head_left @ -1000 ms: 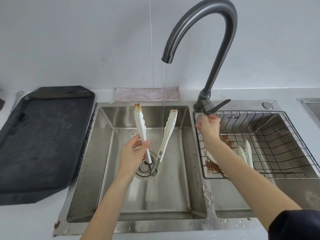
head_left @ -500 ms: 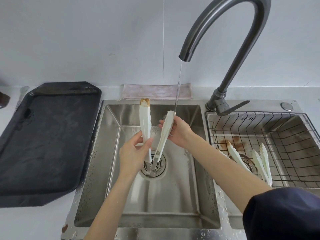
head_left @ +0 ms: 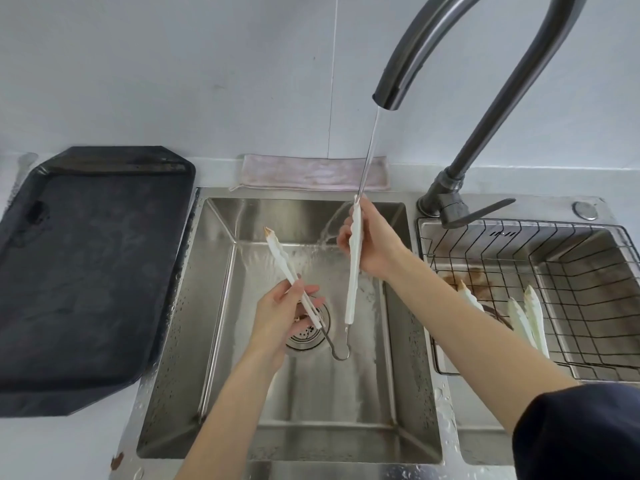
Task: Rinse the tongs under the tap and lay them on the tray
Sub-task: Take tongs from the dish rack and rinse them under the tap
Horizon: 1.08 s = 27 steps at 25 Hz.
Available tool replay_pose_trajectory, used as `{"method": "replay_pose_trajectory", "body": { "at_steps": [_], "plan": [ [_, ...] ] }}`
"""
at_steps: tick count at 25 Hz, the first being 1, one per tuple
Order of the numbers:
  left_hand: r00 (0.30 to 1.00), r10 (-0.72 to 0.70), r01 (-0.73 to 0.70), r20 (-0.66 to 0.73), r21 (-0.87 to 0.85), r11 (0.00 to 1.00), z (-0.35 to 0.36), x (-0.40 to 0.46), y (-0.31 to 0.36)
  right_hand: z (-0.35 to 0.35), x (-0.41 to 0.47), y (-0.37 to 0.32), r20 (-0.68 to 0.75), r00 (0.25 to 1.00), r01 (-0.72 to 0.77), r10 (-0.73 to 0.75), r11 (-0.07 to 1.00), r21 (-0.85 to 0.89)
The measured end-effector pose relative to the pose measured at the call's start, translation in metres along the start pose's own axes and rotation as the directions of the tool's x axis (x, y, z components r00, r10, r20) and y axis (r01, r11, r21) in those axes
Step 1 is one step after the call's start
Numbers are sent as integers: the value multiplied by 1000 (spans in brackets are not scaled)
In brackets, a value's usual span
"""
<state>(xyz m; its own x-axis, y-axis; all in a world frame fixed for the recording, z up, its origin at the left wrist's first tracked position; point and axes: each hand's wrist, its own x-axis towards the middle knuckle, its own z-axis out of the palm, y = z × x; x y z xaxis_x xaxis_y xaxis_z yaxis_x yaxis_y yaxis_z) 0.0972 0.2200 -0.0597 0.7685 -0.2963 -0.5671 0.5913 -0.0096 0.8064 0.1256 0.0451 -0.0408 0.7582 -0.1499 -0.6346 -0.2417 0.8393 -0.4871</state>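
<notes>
White tongs (head_left: 352,289) with a metal hinge loop hang spread wide over the steel sink (head_left: 221,341). My left hand (head_left: 280,317) grips the left arm, whose tip carries a brown stain. My right hand (head_left: 372,244) holds the right arm upright, its tip under the water stream from the dark grey tap (head_left: 429,39). Water splashes off that tip against the sink's back wall. The black tray (head_left: 86,268) lies on the counter left of the sink, bare and wet.
A wire basket (head_left: 568,306) sits in the right basin with more white tongs (head_left: 526,317) and brown residue in it. A pink cloth (head_left: 311,173) lies behind the sink. The tap's lever (head_left: 481,211) points right. A drain strainer is under the tongs.
My right hand left the tap lever, took the tongs' right arm and pulled it up and right into the stream. The tongs now spread wider. The left arm tilted leftward.
</notes>
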Motion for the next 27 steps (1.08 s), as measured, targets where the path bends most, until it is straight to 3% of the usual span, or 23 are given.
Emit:
{"method": "replay_pose_trajectory", "body": {
  "at_steps": [5, 9, 11, 15, 20, 23, 27],
  "plan": [
    [998, 8, -3, 68, -77, 997, 6, -1, 3, 11, -7, -10, 53, 998, 17, -22, 997, 79],
    [995, -8, 16, 102, -84, 996, -1, 1, 7, 9, -16, -14, 193, 979, 46, -67, 993, 110],
    [994, -9, 18, 111, -81, 997, -4, 2, 8, 10, -19, -15, 216, 973, 80, -80, 997, 11],
    [992, 0, 6, 130, -47, 999, -1, 3, 4, 16, -22, -15, 91, 988, 142, -128, 977, -162],
    [987, -56, 63, 152, -39, 997, 11, 17, 0, -5, -46, 9, 101, 974, 225, -201, 844, -487],
    [971, -141, 153, 194, -51, 987, 21, 25, 0, -22, -63, 17, 120, 974, 229, -194, 822, -522],
    [926, -219, 241, 306, -36, 970, 45, 26, -1, -32, -75, 17, 79, 937, 315, -341, 720, -619]
  ]
}}
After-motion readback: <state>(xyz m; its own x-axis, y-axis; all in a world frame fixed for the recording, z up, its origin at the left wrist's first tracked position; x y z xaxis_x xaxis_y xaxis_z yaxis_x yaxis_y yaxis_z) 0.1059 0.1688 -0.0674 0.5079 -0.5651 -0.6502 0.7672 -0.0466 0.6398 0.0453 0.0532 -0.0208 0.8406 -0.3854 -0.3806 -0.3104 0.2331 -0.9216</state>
